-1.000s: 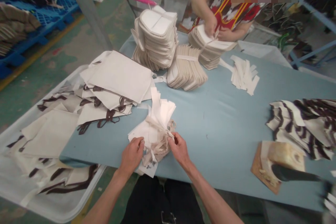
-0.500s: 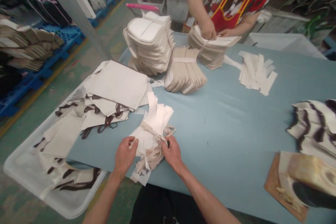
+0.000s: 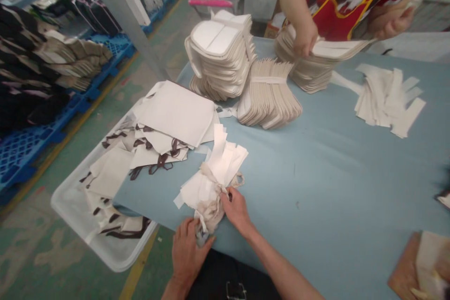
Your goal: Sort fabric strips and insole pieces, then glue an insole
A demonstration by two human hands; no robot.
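A tied bundle of white fabric strips (image 3: 214,176) lies near the front edge of the blue table (image 3: 316,164). My right hand (image 3: 236,208) pinches the knot at the bundle's waist. My left hand (image 3: 188,251) sits at the table's edge, fingers curled round the bundle's lower loose end. A pile of flat white pieces with dark brown straps (image 3: 168,126) lies just left of the bundle.
Bound stacks of white cut pieces (image 3: 220,54) (image 3: 269,98) stand at the far side. A co-worker's hands (image 3: 304,42) press another stack (image 3: 318,65). Loose strips (image 3: 386,98) lie at right. A white tub (image 3: 105,192) hangs off the table's left; a wooden block (image 3: 422,262) at the bottom right.
My left hand has slid down from the bundle's side to its lower end at the table edge. The view has shifted, and the co-worker has lifted one hand off the stack.
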